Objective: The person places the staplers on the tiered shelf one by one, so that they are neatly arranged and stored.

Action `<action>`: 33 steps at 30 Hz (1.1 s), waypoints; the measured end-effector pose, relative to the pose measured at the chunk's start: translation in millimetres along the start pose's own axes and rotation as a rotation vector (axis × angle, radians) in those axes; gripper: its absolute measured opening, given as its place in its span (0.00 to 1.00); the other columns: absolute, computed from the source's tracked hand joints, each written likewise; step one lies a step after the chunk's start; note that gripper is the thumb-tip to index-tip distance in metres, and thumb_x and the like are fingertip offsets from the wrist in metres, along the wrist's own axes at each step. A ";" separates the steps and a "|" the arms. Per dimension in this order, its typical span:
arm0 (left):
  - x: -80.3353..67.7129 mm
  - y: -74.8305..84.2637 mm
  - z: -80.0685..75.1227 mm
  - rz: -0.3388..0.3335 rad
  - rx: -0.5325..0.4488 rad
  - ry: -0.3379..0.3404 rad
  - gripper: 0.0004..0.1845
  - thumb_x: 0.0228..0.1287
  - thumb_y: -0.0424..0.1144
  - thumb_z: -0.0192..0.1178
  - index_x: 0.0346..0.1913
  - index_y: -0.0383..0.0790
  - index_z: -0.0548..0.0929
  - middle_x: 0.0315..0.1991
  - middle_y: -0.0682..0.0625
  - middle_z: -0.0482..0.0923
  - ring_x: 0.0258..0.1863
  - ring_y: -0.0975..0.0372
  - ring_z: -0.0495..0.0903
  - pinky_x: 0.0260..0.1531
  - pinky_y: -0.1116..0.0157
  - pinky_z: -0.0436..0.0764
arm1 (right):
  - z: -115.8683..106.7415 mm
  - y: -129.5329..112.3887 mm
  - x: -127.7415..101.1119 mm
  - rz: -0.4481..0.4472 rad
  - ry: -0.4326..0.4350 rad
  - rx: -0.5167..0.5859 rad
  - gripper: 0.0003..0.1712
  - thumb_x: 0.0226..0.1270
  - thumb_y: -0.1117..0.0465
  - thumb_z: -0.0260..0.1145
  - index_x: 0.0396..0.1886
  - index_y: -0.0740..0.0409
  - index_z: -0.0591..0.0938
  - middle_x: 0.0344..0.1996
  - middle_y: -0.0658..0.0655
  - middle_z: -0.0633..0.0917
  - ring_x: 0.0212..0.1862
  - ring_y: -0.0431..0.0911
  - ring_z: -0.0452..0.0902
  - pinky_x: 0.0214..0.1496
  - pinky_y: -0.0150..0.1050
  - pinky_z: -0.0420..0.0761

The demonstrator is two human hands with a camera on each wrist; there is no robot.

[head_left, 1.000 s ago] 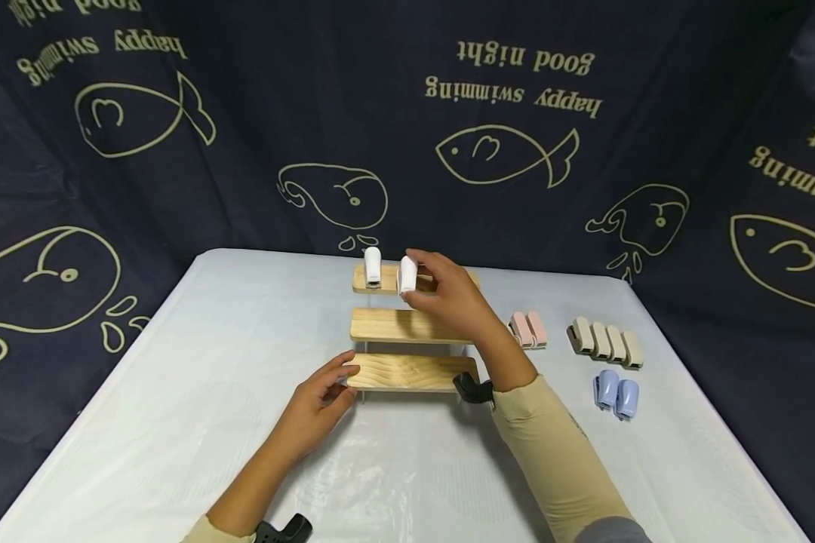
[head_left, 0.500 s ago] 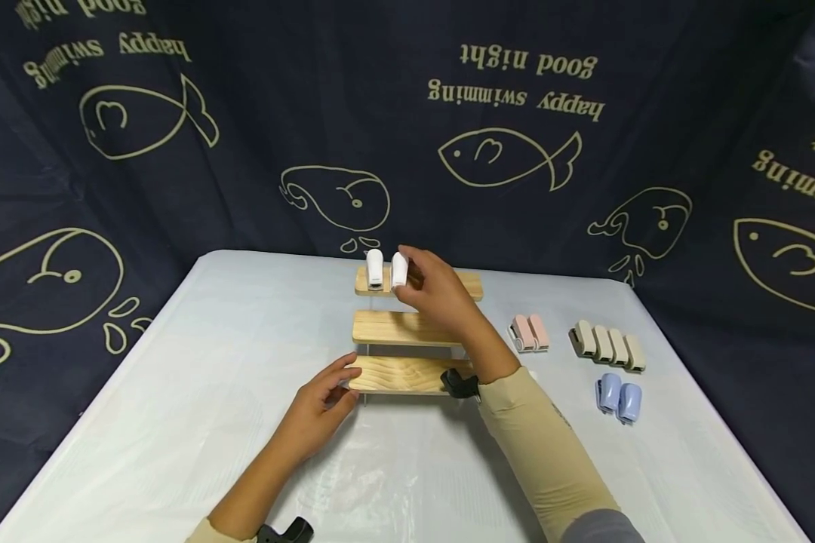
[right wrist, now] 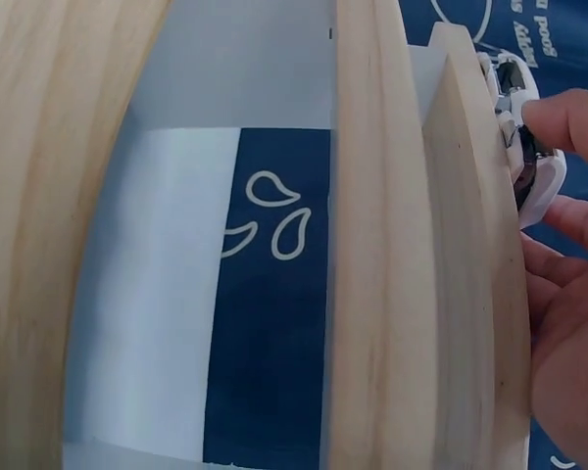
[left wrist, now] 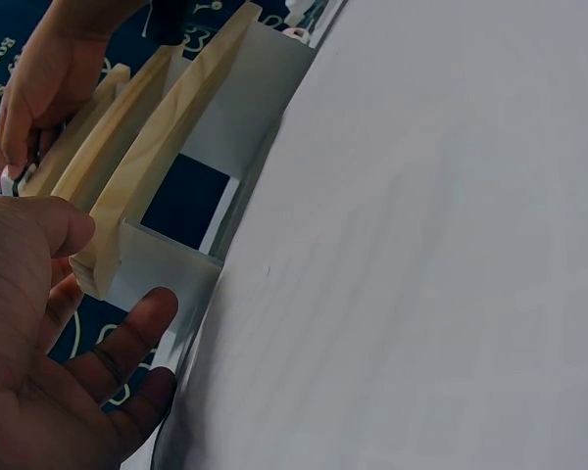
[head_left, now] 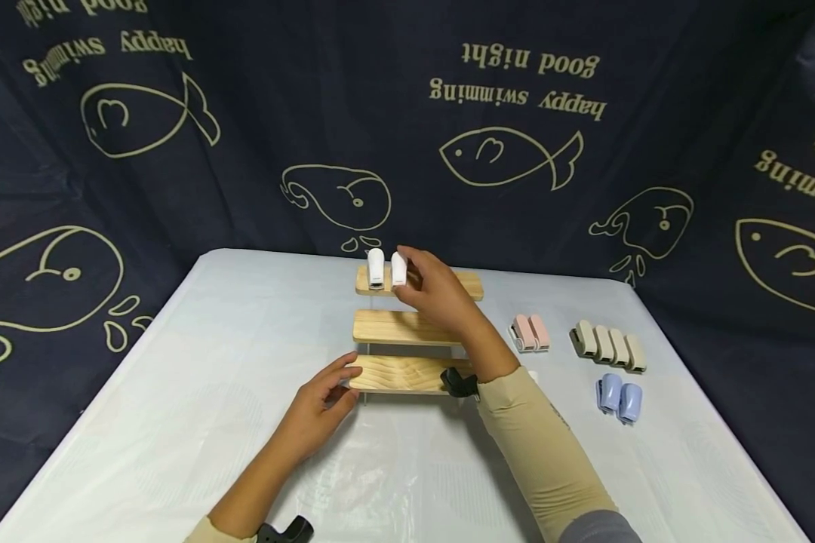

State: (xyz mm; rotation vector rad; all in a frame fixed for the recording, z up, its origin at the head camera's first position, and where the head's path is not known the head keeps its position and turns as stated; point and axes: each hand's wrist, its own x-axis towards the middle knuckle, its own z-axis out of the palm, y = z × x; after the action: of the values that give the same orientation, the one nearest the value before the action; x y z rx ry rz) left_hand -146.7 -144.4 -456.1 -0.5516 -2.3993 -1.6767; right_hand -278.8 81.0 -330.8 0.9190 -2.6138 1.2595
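A three-tier wooden shelf stands mid-table. One white stapler stands at the left of its top tier. My right hand pinches a second white stapler right beside the first, resting on the top board. The right wrist view shows fingertips on that stapler above the board edges. My left hand lies relaxed on the table, fingers touching the left end of the bottom tier. In the left wrist view, the left hand's thumb and fingers flank the board's end.
To the right of the shelf lie two pink staplers, a row of several beige staplers and two blue staplers. A pale plastic sheet covers the table. Dark fish-print cloth hangs behind and at the sides.
My right hand carried the second white stapler left and down, so that it now stands close beside the first on the top tier. The left hand stayed put.
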 end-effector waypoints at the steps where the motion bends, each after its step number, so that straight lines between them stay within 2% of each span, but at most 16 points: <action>1: 0.0 -0.1 -0.1 -0.006 0.002 0.000 0.18 0.68 0.28 0.62 0.60 0.35 0.80 0.71 0.44 0.66 0.41 0.57 0.84 0.43 0.64 0.83 | -0.4 -0.1 -0.3 -0.003 -0.004 -0.007 0.39 0.69 0.64 0.66 0.76 0.63 0.62 0.63 0.62 0.72 0.65 0.49 0.70 0.65 0.39 0.72; 8: 0.0 10.3 1.1 -0.029 0.018 -0.002 0.17 0.68 0.27 0.61 0.59 0.34 0.80 0.71 0.43 0.67 0.41 0.57 0.84 0.42 0.65 0.83 | -7.2 -2.0 -10.2 0.013 0.007 -0.068 0.40 0.66 0.60 0.70 0.75 0.61 0.64 0.66 0.61 0.71 0.67 0.51 0.68 0.67 0.44 0.71; 13: 0.7 4.6 -0.1 -0.014 0.023 -0.013 0.17 0.69 0.30 0.62 0.60 0.37 0.80 0.71 0.44 0.67 0.41 0.61 0.83 0.43 0.66 0.83 | -10.9 -1.9 -15.8 0.042 0.019 -0.057 0.38 0.68 0.59 0.69 0.75 0.58 0.65 0.67 0.59 0.71 0.66 0.51 0.71 0.66 0.44 0.71; 19: 0.8 1.7 -0.4 -0.016 0.035 -0.018 0.17 0.70 0.31 0.61 0.60 0.39 0.80 0.71 0.45 0.67 0.41 0.61 0.84 0.43 0.65 0.83 | -10.4 -1.0 -10.8 0.022 0.024 -0.030 0.36 0.68 0.61 0.68 0.73 0.61 0.67 0.64 0.60 0.73 0.64 0.50 0.74 0.65 0.42 0.73; 26: 0.0 3.8 -0.5 -0.022 0.026 -0.034 0.18 0.71 0.32 0.61 0.61 0.38 0.79 0.72 0.45 0.65 0.42 0.59 0.84 0.43 0.65 0.83 | -8.8 -0.8 -6.9 0.048 0.000 0.009 0.35 0.71 0.63 0.64 0.74 0.60 0.64 0.67 0.58 0.71 0.66 0.48 0.71 0.64 0.37 0.73; 33: 0.0 4.8 -1.4 -0.043 0.030 -0.031 0.17 0.71 0.33 0.61 0.61 0.39 0.79 0.72 0.46 0.65 0.42 0.61 0.84 0.43 0.66 0.83 | -8.7 -1.0 -4.8 0.038 -0.019 0.015 0.35 0.70 0.65 0.62 0.75 0.61 0.64 0.66 0.59 0.71 0.66 0.49 0.71 0.64 0.39 0.74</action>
State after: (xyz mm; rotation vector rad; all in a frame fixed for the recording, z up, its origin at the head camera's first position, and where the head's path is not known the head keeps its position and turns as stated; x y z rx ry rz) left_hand -145.0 -144.3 -451.4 -0.5288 -2.4705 -1.6587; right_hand -275.9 89.3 -326.1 0.8922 -2.6527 1.2876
